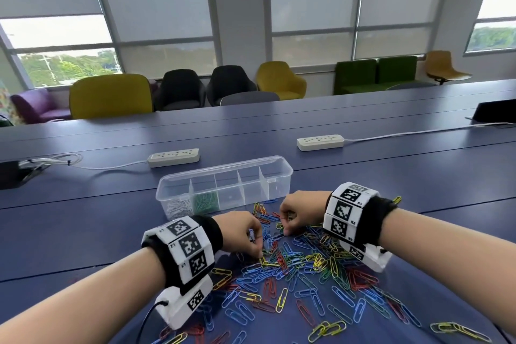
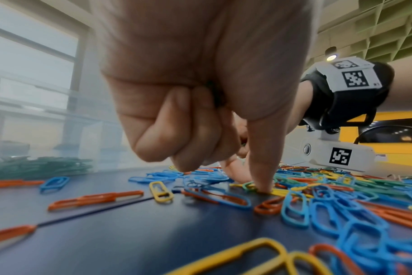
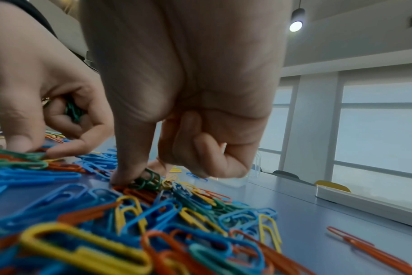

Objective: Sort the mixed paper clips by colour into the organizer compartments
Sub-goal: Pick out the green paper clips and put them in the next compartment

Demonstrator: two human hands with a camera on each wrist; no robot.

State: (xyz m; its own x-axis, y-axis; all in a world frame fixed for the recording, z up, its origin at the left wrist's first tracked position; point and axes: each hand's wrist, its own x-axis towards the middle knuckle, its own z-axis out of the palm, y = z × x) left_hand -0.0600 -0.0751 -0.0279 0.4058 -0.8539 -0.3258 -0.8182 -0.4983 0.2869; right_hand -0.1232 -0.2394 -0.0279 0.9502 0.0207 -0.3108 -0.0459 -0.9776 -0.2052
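Head view: both hands work the paper clip pile (image 1: 307, 268) just in front of the organizer (image 1: 223, 184). Left wrist view: left hand (image 2: 200, 83) fingers curled, thumb down on clips. Right wrist view: right hand (image 3: 183, 89) pinches a green clip (image 3: 148, 178); the left holds green clips (image 3: 72, 111).

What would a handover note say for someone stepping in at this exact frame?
Left hand: holds green clips in its curled fingers, fingertips down in the mixed pile.
Right hand: pinching a green clip out of the pile.
Organizer: beyond the pile, lid off.
Done: white clips in the leftmost compartment, green clips in the next.
Left: remaining greens, then all blue, orange and yellow clips; the other compartments look empty.
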